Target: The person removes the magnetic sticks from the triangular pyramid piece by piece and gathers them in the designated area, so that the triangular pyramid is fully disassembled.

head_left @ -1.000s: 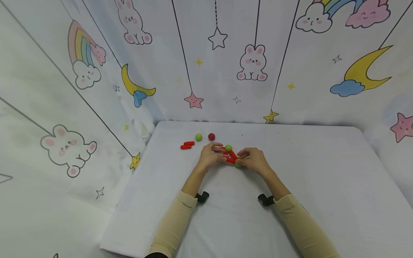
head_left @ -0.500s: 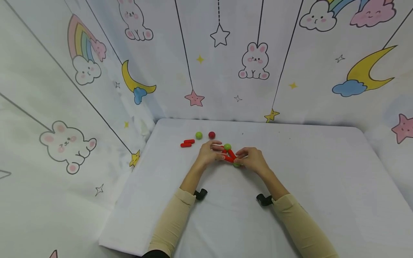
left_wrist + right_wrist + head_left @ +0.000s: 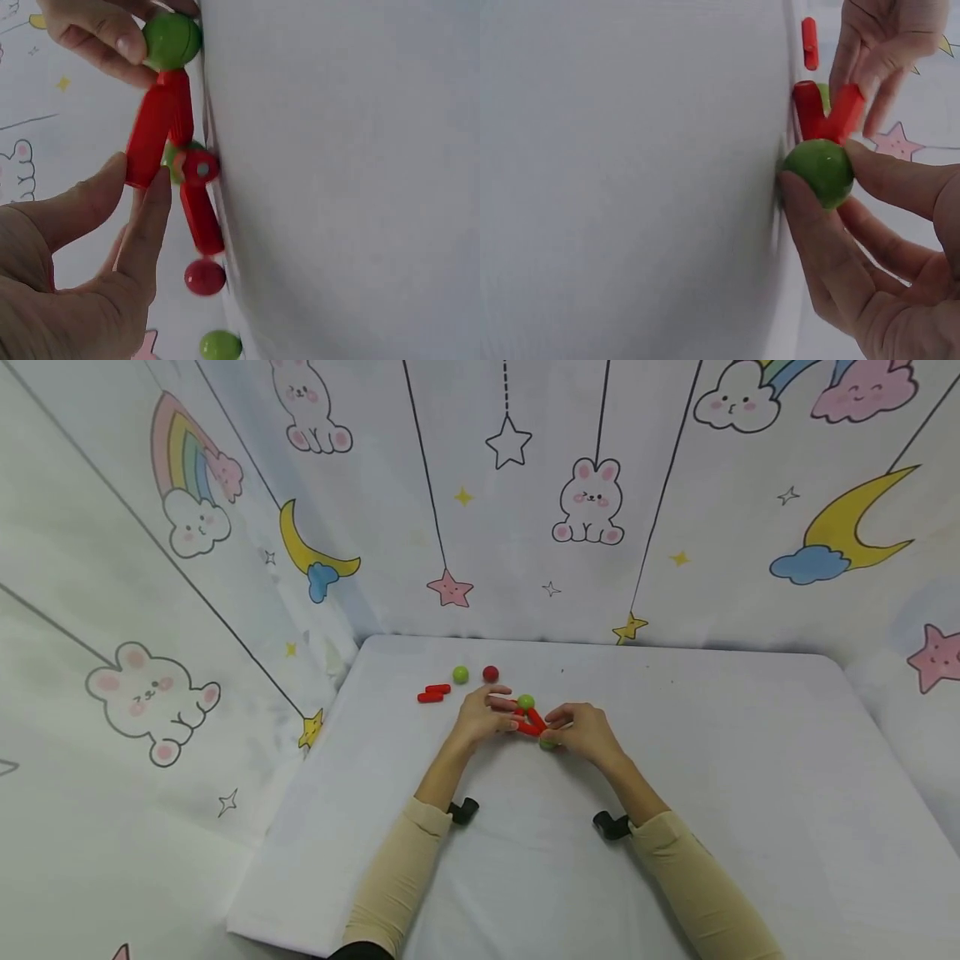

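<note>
My left hand (image 3: 480, 714) pinches a red stick (image 3: 150, 135) between thumb and fingers, its far end at a green ball (image 3: 172, 41). That ball is gripped by the thumb and fingers of my right hand (image 3: 588, 732). A second red stick (image 3: 180, 112) runs from the held ball to another green ball (image 3: 526, 702), which is partly hidden in the left wrist view. Around that farther ball, a red stick (image 3: 202, 221) leads away and another stick end (image 3: 201, 168) shows a small metallic dot. My left fingers partly cover these pieces in the head view.
Two loose red sticks (image 3: 433, 693) lie side by side on the white table (image 3: 712, 793), left of the hands. A loose green ball (image 3: 461, 674) and a dark red ball (image 3: 491, 674) sit behind them. A patterned cloth (image 3: 525, 560) hangs behind the table.
Both hands keep nearly the same place and the same hold on the stick and ball. The head view has shifted slightly.
</note>
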A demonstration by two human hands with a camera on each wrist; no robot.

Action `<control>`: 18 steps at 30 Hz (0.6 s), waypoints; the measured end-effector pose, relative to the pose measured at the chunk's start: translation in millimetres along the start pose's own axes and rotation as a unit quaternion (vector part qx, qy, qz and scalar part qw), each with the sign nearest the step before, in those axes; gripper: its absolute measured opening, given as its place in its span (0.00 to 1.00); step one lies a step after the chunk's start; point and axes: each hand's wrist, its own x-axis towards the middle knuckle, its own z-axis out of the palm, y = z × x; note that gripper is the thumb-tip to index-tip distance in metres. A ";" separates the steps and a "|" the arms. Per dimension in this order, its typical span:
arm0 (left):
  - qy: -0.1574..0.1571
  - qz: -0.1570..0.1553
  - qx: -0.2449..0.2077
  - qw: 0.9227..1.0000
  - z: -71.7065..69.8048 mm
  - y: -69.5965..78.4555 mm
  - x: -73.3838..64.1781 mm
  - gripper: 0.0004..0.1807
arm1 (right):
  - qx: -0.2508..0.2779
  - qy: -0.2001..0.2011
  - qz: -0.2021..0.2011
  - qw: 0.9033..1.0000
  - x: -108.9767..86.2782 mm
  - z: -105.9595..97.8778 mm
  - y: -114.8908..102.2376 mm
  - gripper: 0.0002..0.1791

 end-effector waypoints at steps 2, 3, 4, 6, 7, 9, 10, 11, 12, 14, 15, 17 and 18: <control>0.021 0.007 0.001 1.000 -10.3 2.3 0.2 0.36 | -0.002 0.001 0.003 1.000 -1.3 -3.5 1.1 0.18; 0.032 0.013 -0.002 0.999 -16.2 4.1 0.0 0.35 | -0.004 0.002 0.005 1.000 -1.9 -5.4 1.8 0.18; 0.041 0.019 -0.010 0.999 -22.9 5.7 -0.3 0.35 | -0.006 0.003 0.009 1.000 -3.0 -7.1 1.6 0.18; 0.042 0.026 -0.041 0.998 -35.6 9.0 -0.6 0.35 | -0.006 0.003 0.013 1.000 -3.9 -9.8 2.3 0.18; 0.044 0.027 -0.045 0.998 -40.4 10.4 -1.0 0.35 | -0.006 0.002 0.014 1.000 -4.4 -10.7 2.2 0.18; 0.047 0.025 -0.050 0.997 -46.4 12.0 -1.0 0.35 | -0.008 0.001 0.016 1.000 -3.9 -11.3 2.0 0.19; 0.048 0.021 -0.052 0.997 -49.0 12.0 -0.4 0.34 | -0.008 0.000 0.017 1.000 -3.9 -11.4 1.5 0.19; 0.050 0.018 -0.052 0.997 -51.4 12.0 0.1 0.34 | -0.008 -0.001 0.016 1.000 -3.7 -11.2 1.5 0.19; 0.052 0.015 -0.052 0.997 -53.7 11.6 0.7 0.35 | -0.009 -0.002 0.015 1.000 -3.2 -10.9 1.7 0.19; 0.057 0.012 -0.052 0.997 -58.4 10.3 1.8 0.35 | -0.010 -0.002 0.014 1.000 -2.8 -10.3 1.5 0.19; 0.062 0.011 -0.048 0.997 -61.0 9.6 2.1 0.35 | -0.011 -0.003 0.014 1.000 -2.7 -10.0 1.5 0.19; 0.073 0.010 -0.036 0.997 -66.9 8.9 2.1 0.36 | -0.011 -0.003 0.017 1.000 -2.9 -9.8 0.9 0.19; 0.078 0.010 -0.030 0.996 -70.1 8.3 2.0 0.36 | -0.012 -0.003 0.018 1.000 -2.7 -9.7 0.7 0.19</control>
